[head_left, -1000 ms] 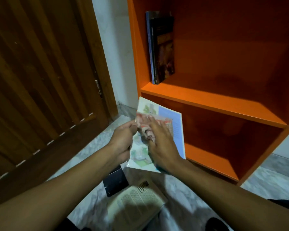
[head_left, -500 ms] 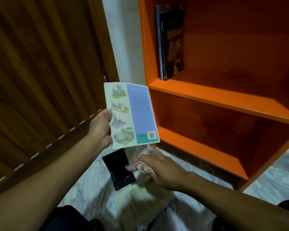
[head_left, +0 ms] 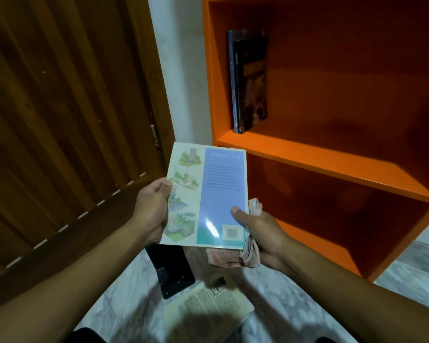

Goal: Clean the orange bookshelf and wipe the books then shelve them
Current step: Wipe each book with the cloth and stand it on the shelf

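- orange bookshelf [head_left: 320, 167]: two books [head_left: 249, 82] upright at upper left; rest bare.
- blue paperback [head_left: 208, 196]: now gripped at both edges, before the shelf; wiping looks finished, shelve next.
- your left hand [head_left: 150, 209]: clasps its left edge.
- your right hand [head_left: 263, 233]: has joined, thumb on cover, cloth [head_left: 252, 251] bunched beneath.

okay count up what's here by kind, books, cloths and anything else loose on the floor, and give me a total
Books: 4, namely 2 upright on the shelf, 1 held by the left hand and right hand, 1 on the floor
Cloths: 1, in the right hand
Black flat objects on the floor: 1
Total: 6
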The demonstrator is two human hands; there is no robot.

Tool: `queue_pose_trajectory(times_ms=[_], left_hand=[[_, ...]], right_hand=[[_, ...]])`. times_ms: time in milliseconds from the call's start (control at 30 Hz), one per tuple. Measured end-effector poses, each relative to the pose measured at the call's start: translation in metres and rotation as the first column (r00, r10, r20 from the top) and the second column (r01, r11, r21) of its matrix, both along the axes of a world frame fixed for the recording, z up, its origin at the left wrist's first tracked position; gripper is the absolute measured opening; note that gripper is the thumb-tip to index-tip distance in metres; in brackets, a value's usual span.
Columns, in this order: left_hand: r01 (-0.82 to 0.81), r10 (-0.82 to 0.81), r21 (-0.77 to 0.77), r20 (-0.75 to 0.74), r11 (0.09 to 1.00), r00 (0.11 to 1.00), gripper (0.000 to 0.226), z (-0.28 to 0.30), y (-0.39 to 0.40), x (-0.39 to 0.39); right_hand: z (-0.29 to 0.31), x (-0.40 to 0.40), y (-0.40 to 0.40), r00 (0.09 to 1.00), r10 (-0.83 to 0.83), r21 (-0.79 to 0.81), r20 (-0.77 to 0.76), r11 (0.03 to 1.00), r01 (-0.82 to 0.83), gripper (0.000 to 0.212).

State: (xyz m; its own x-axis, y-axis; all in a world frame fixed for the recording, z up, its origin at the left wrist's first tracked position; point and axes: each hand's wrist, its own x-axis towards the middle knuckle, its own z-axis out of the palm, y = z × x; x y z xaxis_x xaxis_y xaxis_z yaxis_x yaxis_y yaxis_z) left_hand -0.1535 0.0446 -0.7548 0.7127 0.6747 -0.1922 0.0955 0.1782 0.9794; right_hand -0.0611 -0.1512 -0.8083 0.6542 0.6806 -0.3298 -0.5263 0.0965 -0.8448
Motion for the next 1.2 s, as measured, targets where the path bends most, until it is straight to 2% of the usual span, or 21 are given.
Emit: queue_pose_trajectory(times_ms=[67, 133, 167, 233, 267, 333, 433, 567, 667, 733, 800, 833, 867, 933, 1000, 1033, 1100, 1133, 1200], left_hand=[[0.030, 0.001, 0.259, -0.119, 0.966, 0.993, 0.023, -0.001, -0.002, 0.000], [0.108, 0.035, 0.558, -0.240, 0.823, 0.970, 0.051, -0.006, 0.000, 0.001], [0.117, 0.050, 0.651, -0.233, 0.750, 0.971, 0.063, -0.007, -0.001, 0.003], [0.153, -0.067, 0.698, -0.149, 0.699, 0.987, 0.074, -0.004, -0.010, 0.004], [0.190, -0.151, 0.667, -0.117, 0.721, 0.982, 0.078, -0.005, -0.014, 0.006], [0.272, -0.252, 0.543, -0.111, 0.795, 0.961, 0.088, -0.008, -0.028, 0.008], [0.311, -0.306, 0.346, -0.070, 0.885, 0.949, 0.085, -0.011, -0.045, 0.007], [0.249, -0.262, 0.196, 0.048, 0.949, 0.964, 0.078, -0.007, -0.057, 0.010], [0.088, -0.113, 0.214, 0.108, 0.973, 0.988, 0.049, -0.010, -0.063, 0.013], [0.019, -0.041, 0.177, 0.122, 0.984, 0.992, 0.028, -0.008, -0.061, 0.013], [-0.007, -0.008, 0.123, 0.122, 0.992, 0.993, 0.030, -0.006, -0.055, 0.013], [-0.011, 0.001, 0.081, 0.124, 0.997, 0.992, 0.030, -0.005, -0.052, 0.014], [-0.013, 0.008, 0.045, 0.119, 0.999, 0.993, 0.030, -0.004, -0.048, 0.013], [-0.013, 0.014, -0.018, 0.109, 1.000, 0.994, 0.030, -0.002, -0.042, 0.014], [-0.028, 0.034, -0.054, 0.103, 0.998, 0.994, 0.032, -0.001, -0.035, 0.015], [-0.038, 0.043, -0.053, 0.103, 0.998, 0.994, 0.033, 0.000, -0.031, 0.014], [-0.057, 0.060, -0.025, 0.098, 0.998, 0.993, 0.035, 0.002, -0.022, 0.012], [-0.067, 0.067, -0.008, 0.096, 0.998, 0.993, 0.035, 0.003, -0.017, 0.011], [-0.082, 0.078, 0.031, 0.099, 0.996, 0.992, 0.031, 0.005, -0.007, 0.009]], right_hand=[[0.001, -0.007, 0.002, 0.985, -0.017, -0.002, 0.173, 1.000, 0.017, 0.032], [-0.001, -0.010, 0.004, 0.964, -0.018, 0.030, 0.265, 0.999, 0.010, 0.032], [0.001, -0.012, 0.004, 0.937, -0.014, 0.003, 0.348, 1.000, 0.014, 0.030], [0.005, -0.018, 0.005, 0.811, 0.013, -0.124, 0.585, 0.990, 0.073, 0.013], [0.006, -0.023, 0.005, 0.726, 0.018, -0.173, 0.688, 0.975, 0.139, 0.009], [0.004, -0.033, 0.006, 0.538, 0.009, -0.166, 0.843, 0.955, 0.244, 0.026], [0.005, -0.044, 0.005, 0.360, 0.019, -0.132, 0.933, 0.947, 0.292, 0.022], [0.004, -0.048, 0.003, 0.230, 0.120, -0.187, 0.966, 0.936, 0.297, 0.030], [0.001, -0.051, 0.002, 0.221, 0.153, -0.216, 0.963, 0.930, 0.298, 0.046], [0.002, -0.048, 0.002, 0.195, 0.157, -0.212, 0.968, 0.927, 0.309, 0.045], [0.005, -0.045, 0.002, 0.155, 0.135, -0.178, 0.979, 0.935, 0.306, 0.046], [0.004, -0.043, 0.001, 0.185, 0.111, -0.162, 0.976, 0.944, 0.287, 0.045], [0.005, -0.041, 0.001, 0.270, 0.068, -0.144, 0.961, 0.951, 0.273, 0.041], [0.008, -0.031, 0.004, 0.508, -0.066, -0.101, 0.859, 0.951, 0.293, 0.025], [0.013, -0.019, 0.007, 0.668, -0.222, -0.099, 0.710, 0.908, 0.407, 0.013], [0.019, -0.015, 0.007, 0.733, -0.299, -0.096, 0.610, 0.891, 0.444, 0.012], [0.036, -0.008, 0.002, 0.857, -0.434, -0.048, 0.278, 0.885, 0.464, 0.020], [0.043, -0.005, -0.002, 0.880, -0.462, -0.028, 0.109, 0.883, 0.468, 0.024], [0.055, 0.005, -0.011, 0.867, -0.472, -0.040, -0.160, 0.881, 0.472, 0.025]])
